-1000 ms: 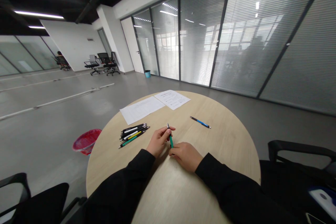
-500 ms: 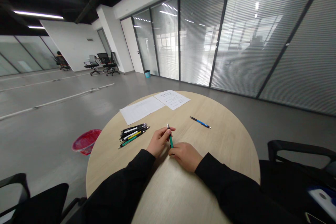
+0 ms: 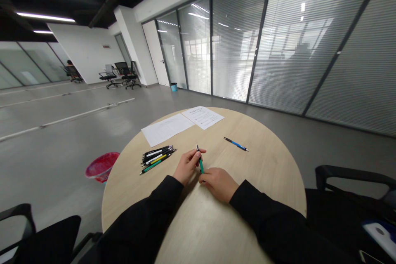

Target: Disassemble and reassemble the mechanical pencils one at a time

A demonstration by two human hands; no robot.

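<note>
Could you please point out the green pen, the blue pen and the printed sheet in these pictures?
green pen (image 3: 201, 166), head view, on the barrel
blue pen (image 3: 236, 144), head view, on the middle of the barrel
printed sheet (image 3: 202, 117), head view, on the middle of the page

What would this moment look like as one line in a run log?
left hand: holds green pen upright | right hand: just below that pen | nearby: pile of pens, blue pen, papers

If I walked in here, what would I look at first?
Probably the left hand holding a green pen upright in the middle of the round wooden table, with the right hand beside it. Left of them lies a bunch of pens. Behind the table, tall glass walls with blinds fill the right side.
</note>
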